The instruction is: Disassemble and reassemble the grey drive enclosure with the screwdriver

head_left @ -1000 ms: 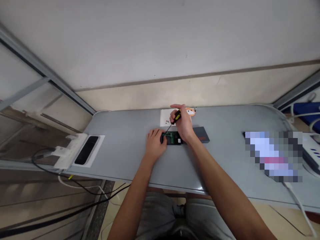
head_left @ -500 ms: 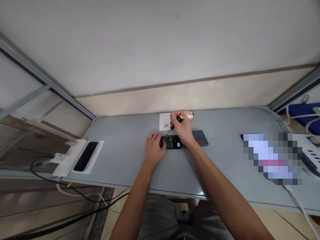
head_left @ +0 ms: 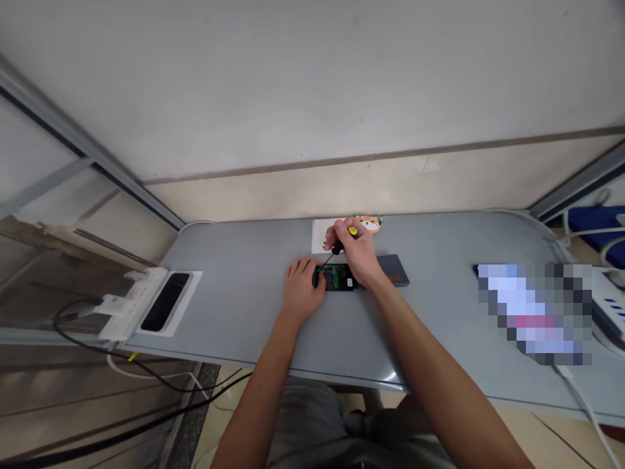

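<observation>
A dark phone (head_left: 165,302) lies on a white card (head_left: 184,299) at the left end of the table (head_left: 234,286), beside a white power strip (head_left: 139,299). Toward the right end, a pixelated device (head_left: 530,316) has a white cord (head_left: 581,395) at its near end.

The left end of the cased circuit board (head_left: 336,279) is covered by the left hand (head_left: 303,286), much of the screwdriver (head_left: 338,247) is enclosed by the right hand (head_left: 356,251), and its tip is too small to be made out. Parts of the white sheet (head_left: 319,232) and the dark grey panel (head_left: 393,270) are hidden by the right hand (specks on the sheet cannot be identified). The screen (head_left: 527,312) is masked by pixel blocks, and the blue object (head_left: 598,220) is cut off by the right edge.
</observation>
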The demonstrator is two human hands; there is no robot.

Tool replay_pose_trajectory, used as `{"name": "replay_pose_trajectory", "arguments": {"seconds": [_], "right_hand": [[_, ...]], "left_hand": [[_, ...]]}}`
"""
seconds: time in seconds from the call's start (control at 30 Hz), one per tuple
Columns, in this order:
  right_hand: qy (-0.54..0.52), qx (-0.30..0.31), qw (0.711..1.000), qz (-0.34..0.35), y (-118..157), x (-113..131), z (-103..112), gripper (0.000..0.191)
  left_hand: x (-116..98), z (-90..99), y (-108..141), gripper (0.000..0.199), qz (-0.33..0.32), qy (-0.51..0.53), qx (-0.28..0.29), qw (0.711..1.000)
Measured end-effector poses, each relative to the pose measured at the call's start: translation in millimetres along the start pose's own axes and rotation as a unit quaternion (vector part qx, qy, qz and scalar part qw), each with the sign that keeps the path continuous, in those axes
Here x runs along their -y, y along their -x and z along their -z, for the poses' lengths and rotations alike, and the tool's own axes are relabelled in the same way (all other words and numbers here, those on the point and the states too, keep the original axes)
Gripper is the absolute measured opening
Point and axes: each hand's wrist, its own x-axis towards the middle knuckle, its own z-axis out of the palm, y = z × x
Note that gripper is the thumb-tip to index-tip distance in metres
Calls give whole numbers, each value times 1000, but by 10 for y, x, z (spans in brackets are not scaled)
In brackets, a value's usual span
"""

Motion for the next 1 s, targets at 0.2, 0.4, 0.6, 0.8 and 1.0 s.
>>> {"name": "replay_pose_trajectory", "arguments": {"seconds": [0.2, 0.4, 0.6, 0.8, 1.0], "right_hand": [[35, -3, 998, 51, -2, -12, -49, 58], [31, 3, 998, 47, 3, -43, -26, 52], [5, -7, 1000, 25, 6, -35, -20, 53], [39, 5, 998, 44, 10, 16, -30, 57], [3, 35, 998, 46, 15, 7, -53, 57]], "left_hand": [[7, 10, -5, 24, -6, -8, 2, 1000], [4, 4, -3, 22, -1, -8, -1, 1000], [-12, 8, -2, 21, 4, -2, 0, 1000], [-14, 18, -2, 22, 3, 0, 4, 1000], [-8, 13, 2, 21, 5, 2, 4, 1000]]}}
